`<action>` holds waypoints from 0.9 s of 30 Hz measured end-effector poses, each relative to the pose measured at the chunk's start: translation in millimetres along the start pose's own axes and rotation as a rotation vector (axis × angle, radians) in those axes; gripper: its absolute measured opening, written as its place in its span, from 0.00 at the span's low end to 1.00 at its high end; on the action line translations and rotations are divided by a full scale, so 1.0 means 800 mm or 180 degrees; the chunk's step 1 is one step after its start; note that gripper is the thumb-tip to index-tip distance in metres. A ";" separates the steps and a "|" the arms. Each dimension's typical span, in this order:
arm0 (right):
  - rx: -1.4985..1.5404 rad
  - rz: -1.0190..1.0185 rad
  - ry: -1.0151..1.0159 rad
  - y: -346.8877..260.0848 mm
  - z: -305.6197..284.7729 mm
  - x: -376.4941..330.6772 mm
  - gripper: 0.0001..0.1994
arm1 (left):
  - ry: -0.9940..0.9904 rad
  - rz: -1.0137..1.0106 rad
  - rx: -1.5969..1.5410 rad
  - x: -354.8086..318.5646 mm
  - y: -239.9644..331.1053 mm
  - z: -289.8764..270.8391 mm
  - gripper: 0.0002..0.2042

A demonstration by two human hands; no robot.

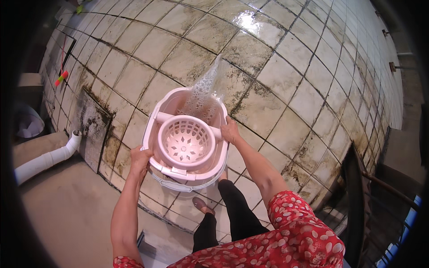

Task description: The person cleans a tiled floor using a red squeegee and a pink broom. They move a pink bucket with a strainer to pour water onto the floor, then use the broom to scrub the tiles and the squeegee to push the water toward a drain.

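Between my hands is a pink plastic mop bucket (157, 159), tipped away from me. Foamy water (206, 85) streams over its far rim towards the floor. A round slotted wringer basket (187, 142) sits in the bucket, with nothing inside it. My left hand (140, 158) is closed on the bucket's near-left rim. On the right side, my right hand (229, 130) grips the rim, its fingertips partly hidden. The bucket's carrying handle (187, 186) hangs loose along the near side.
Stained floor tiles (277, 98) spread all round, with a wet shiny patch far off. At left are a white drain pipe (49, 157), a bin (30, 123) and a red-and-yellow object (61, 78). A dark metal railing (357, 187) stands at right. My shoe (202, 205) is below the bucket.
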State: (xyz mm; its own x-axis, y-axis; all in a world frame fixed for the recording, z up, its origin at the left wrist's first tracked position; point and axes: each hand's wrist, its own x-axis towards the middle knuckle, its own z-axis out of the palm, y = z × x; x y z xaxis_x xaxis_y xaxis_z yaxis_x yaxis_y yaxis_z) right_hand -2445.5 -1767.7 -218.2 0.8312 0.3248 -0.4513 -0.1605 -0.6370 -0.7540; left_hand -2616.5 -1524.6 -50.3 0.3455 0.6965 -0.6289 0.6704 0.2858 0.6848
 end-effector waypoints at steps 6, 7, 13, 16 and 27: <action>-0.0029 -0.0445 0.0331 -0.127 -0.090 0.029 0.21 | -0.0336 -0.0130 -0.0004 -0.012 0.061 -0.014 0.12; -0.0215 -0.0530 0.0442 -0.140 -0.094 0.023 0.22 | -0.0381 -0.0127 -0.0127 -0.018 0.065 -0.022 0.12; 0.0008 -0.0600 0.0114 -0.221 -0.086 -0.068 0.24 | -0.0024 -0.0086 -0.0144 -0.103 0.082 -0.105 0.10; 0.0034 -0.0713 -0.0173 -0.233 -0.048 -0.119 0.21 | 0.0134 -0.0294 -0.0061 -0.144 0.056 -0.170 0.08; -0.0288 -0.0436 -0.1829 -0.204 0.149 -0.359 0.18 | 0.1274 -0.0740 -0.0502 -0.330 -0.116 -0.397 0.04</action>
State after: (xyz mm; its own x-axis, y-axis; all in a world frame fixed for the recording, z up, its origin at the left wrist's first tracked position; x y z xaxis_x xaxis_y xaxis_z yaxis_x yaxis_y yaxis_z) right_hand -2721.7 -1673.5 -22.1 0.4160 0.7183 -0.5577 -0.0053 -0.6114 -0.7913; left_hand -2978.4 -1526.2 168.9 -0.1019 0.7920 -0.6020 0.5814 0.5385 0.6099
